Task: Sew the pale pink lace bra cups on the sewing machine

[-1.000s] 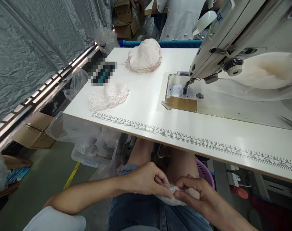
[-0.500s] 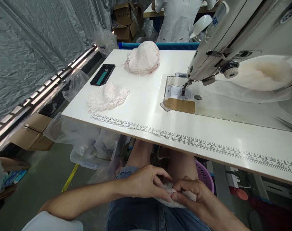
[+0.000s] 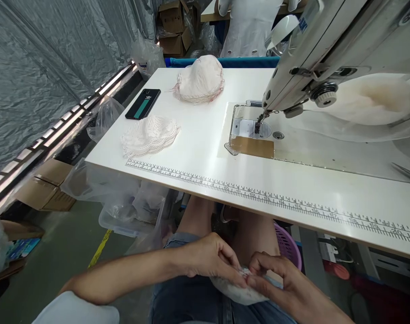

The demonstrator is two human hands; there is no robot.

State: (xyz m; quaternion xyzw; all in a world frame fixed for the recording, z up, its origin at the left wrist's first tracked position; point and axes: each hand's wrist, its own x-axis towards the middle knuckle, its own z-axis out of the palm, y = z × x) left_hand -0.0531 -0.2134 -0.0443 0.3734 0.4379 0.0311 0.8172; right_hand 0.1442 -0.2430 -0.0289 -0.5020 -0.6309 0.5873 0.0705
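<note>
Both my hands rest in my lap below the table's front edge. My left hand (image 3: 210, 259) and my right hand (image 3: 275, 279) pinch the same small white fabric piece (image 3: 239, 292), fingertips meeting over its top edge. The piece lies on my denim shorts. Up on the white table (image 3: 205, 148) lie a flat stack of white lace pieces (image 3: 150, 135) and a domed stack of pinkish cups (image 3: 201, 80). The sewing machine (image 3: 330, 49) stands at the right, its needle (image 3: 258, 124) over the plate.
A black phone (image 3: 143, 103) lies at the table's left back. A printed ruler (image 3: 259, 198) runs along the front edge. Plastic bags and a clear bin (image 3: 124, 211) sit under the table, a purple basket (image 3: 288, 240) by my knee. A person in white (image 3: 248, 27) stands behind.
My hands have stayed in my lap, fingers working slightly lower on the fabric piece. The view shifted a little as my head moved.
</note>
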